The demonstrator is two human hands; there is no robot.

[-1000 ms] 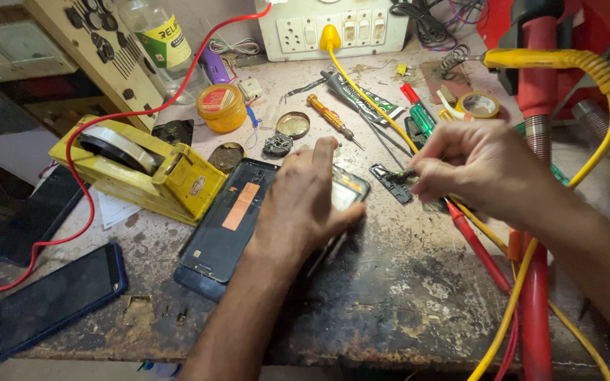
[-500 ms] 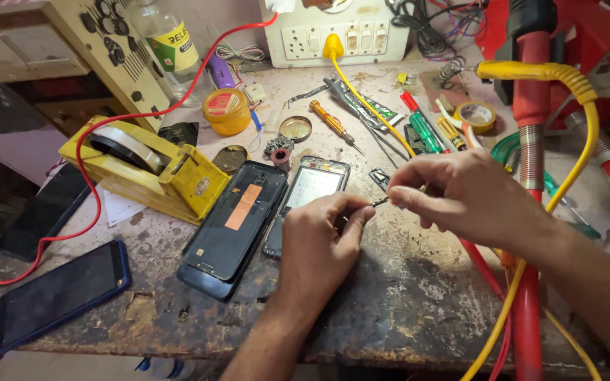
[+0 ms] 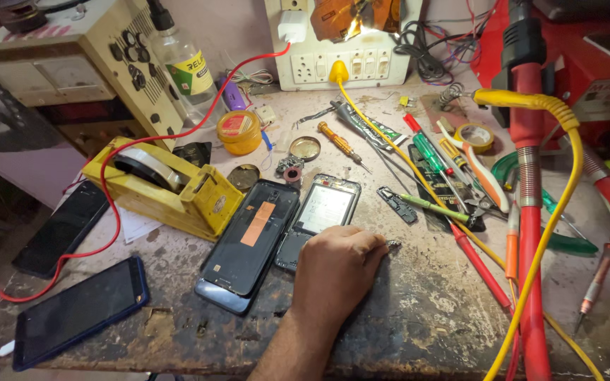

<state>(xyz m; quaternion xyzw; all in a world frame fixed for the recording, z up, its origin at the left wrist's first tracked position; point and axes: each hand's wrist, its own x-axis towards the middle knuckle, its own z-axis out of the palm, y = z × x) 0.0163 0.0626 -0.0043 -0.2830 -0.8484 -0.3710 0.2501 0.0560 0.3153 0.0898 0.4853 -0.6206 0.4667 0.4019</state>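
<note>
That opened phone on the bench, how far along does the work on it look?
Done: the phone's back cover is off and lies inner side up beside the opened phone body. In hand: the left hand rests on the bench at the body's lower end, its fingers by a tiny metal part; the right hand is out of view. Left: the body is open, and the screwdrivers lie unused.

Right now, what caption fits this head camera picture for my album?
A left hand rests fisted by an opened phone on a bench cluttered with tools.
</note>
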